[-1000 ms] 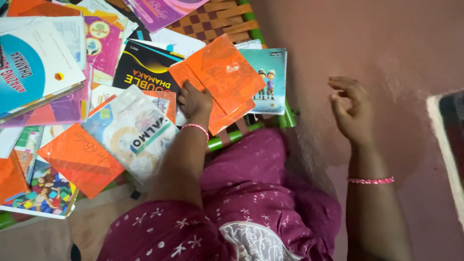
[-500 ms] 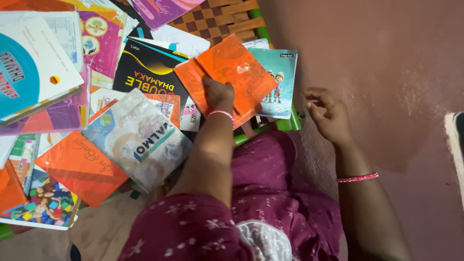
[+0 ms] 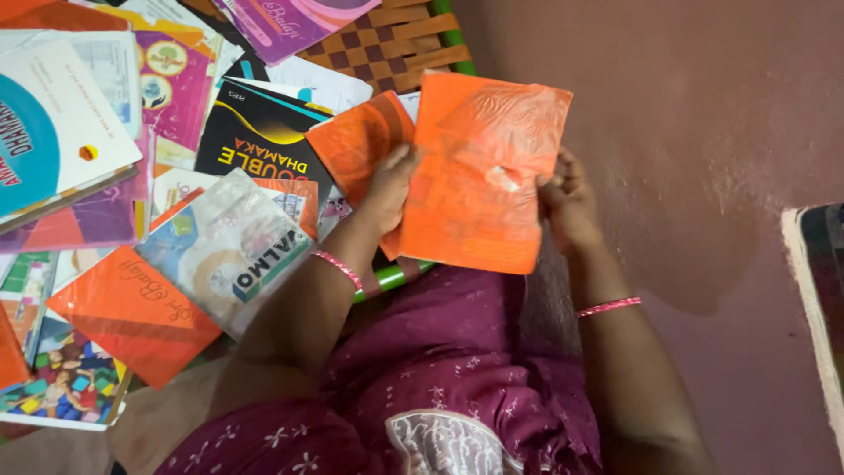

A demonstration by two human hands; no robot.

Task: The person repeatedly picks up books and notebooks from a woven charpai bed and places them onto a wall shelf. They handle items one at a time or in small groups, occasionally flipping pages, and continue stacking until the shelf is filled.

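left to right. a loose spread of books and plastic-wrapped covers lies over the woven cot (image 3: 387, 44), running off the left edge of view. the clear-wrapped packet (image 3: 224, 251) sits near its front edge, just left of the left forearm. left hand (image 3: 387, 189): grip closed on the left edge of the orange cover (image 3: 479, 171). the cover is held up above the cot's front right corner, between both hands. right hand (image 3: 567, 207): grip pinches the cover's right edge, fingers behind it. judged light, thin and limp; the film looks glossy and wrinkled, probably slippery, so opposite edges are the sound hold. a second orange cover (image 3: 356, 141) lies partly behind the left hand. hidden: whatever lies under the held cover, most right fingers, and the cot's right rail.
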